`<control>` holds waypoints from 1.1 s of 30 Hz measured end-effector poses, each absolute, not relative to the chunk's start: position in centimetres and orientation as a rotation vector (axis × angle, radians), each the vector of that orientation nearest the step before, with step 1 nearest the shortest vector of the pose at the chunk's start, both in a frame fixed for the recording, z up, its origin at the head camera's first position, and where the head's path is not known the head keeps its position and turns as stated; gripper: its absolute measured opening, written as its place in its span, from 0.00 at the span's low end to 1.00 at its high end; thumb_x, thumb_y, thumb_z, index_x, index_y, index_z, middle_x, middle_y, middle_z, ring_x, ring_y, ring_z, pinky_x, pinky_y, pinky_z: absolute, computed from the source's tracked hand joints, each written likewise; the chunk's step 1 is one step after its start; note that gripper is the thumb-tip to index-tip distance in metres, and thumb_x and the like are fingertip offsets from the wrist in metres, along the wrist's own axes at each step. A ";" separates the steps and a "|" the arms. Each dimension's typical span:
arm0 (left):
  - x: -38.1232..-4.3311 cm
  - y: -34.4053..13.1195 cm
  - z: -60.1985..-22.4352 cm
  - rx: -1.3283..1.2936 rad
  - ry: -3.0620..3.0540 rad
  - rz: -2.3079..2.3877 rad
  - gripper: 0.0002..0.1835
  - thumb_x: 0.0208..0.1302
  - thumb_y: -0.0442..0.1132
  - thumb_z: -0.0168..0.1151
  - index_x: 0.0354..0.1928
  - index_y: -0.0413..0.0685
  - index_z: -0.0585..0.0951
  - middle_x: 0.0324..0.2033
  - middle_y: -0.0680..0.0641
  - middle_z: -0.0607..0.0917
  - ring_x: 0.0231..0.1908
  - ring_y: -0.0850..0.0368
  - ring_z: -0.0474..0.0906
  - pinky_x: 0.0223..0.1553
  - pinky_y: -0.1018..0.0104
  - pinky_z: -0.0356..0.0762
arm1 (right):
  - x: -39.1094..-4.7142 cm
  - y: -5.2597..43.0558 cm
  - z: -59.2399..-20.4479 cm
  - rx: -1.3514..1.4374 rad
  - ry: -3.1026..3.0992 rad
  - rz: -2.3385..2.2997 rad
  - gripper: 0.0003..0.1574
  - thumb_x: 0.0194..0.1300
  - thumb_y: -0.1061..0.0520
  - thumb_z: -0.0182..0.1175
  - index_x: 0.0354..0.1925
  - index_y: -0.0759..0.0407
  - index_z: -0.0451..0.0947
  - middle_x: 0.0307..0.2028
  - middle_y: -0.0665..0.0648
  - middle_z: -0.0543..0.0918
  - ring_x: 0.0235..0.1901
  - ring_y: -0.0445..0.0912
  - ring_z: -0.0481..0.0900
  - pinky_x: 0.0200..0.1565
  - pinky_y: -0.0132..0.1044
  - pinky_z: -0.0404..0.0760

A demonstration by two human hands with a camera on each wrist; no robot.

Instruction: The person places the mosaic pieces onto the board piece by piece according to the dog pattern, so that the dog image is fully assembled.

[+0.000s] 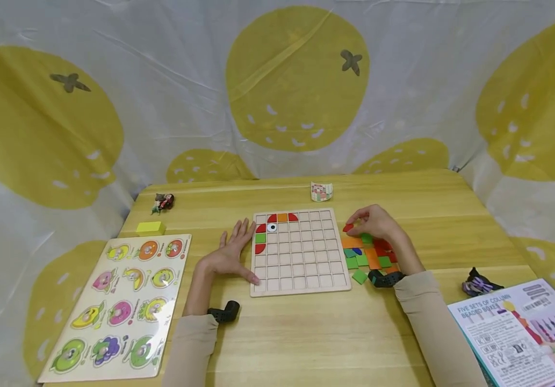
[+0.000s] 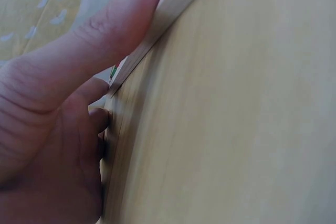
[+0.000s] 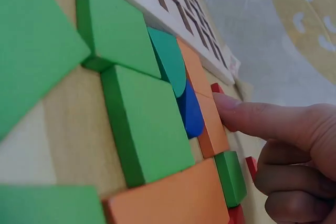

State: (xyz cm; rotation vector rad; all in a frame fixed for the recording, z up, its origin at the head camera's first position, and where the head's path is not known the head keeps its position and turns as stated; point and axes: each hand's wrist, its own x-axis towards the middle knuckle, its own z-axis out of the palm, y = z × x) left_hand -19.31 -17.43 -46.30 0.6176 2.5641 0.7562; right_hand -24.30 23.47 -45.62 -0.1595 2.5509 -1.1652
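Observation:
A wooden grid board (image 1: 301, 269) lies flat mid-table, with red, orange and green tiles and an eye tile (image 1: 272, 228) in its upper left cells. My left hand (image 1: 231, 255) rests spread along the board's left edge, thumb over the lower left corner. In the left wrist view, the thumb (image 2: 105, 40) lies on the board's rim. To the right of the board, my right hand (image 1: 376, 223) pinches a red tile (image 1: 348, 228) between thumb and fingers. Loose green tiles (image 3: 147, 124), orange tiles (image 3: 173, 192) and a blue piece (image 3: 191, 109) lie close by it.
A fruit puzzle board (image 1: 129, 306) lies at the left, a yellow block (image 1: 150, 228) behind it. Small figures (image 1: 163, 202) stand at the back left. A small printed card (image 1: 322, 192) lies behind the board. At the right are a printed box (image 1: 514, 328) and a dark item (image 1: 480, 283).

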 end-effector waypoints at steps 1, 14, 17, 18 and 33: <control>-19.3 -17.4 -46.3 0.612 2.563 0.762 0.78 0.30 0.61 0.81 0.77 0.51 0.36 0.76 0.41 0.29 0.75 0.41 0.21 0.70 0.33 0.21 | -24.2 23.5 -45.6 -0.157 2.558 -1.154 0.18 0.51 0.51 0.74 0.39 0.58 0.85 0.15 0.48 0.61 0.19 0.44 0.58 0.23 0.34 0.59; -19.0 -17.7 -46.2 0.595 2.566 0.752 0.78 0.30 0.61 0.81 0.77 0.50 0.36 0.76 0.41 0.30 0.75 0.41 0.21 0.70 0.33 0.22 | -23.1 14.0 -43.0 -0.363 2.469 -1.257 0.13 0.55 0.52 0.71 0.40 0.52 0.86 0.13 0.48 0.59 0.16 0.43 0.54 0.21 0.32 0.56; -19.1 -17.5 -46.2 0.606 2.569 0.743 0.78 0.31 0.62 0.80 0.77 0.50 0.36 0.76 0.41 0.30 0.75 0.41 0.22 0.70 0.33 0.22 | -23.2 9.9 -43.1 -0.441 2.452 -1.228 0.13 0.53 0.53 0.73 0.38 0.53 0.87 0.13 0.48 0.64 0.16 0.41 0.57 0.21 0.31 0.57; -19.1 -17.5 -46.2 0.607 2.569 0.746 0.77 0.31 0.62 0.80 0.77 0.50 0.36 0.76 0.41 0.30 0.75 0.41 0.22 0.70 0.33 0.22 | -23.3 8.7 -43.3 -0.453 2.450 -1.219 0.13 0.52 0.54 0.74 0.38 0.54 0.87 0.14 0.48 0.67 0.16 0.40 0.58 0.22 0.30 0.58; -19.2 -17.4 -46.3 0.584 2.552 0.778 0.77 0.31 0.61 0.81 0.77 0.51 0.36 0.76 0.42 0.30 0.76 0.43 0.21 0.71 0.35 0.21 | -24.1 5.5 -45.2 -0.420 2.521 -1.179 0.13 0.43 0.55 0.78 0.32 0.52 0.89 0.21 0.49 0.75 0.23 0.42 0.62 0.25 0.31 0.60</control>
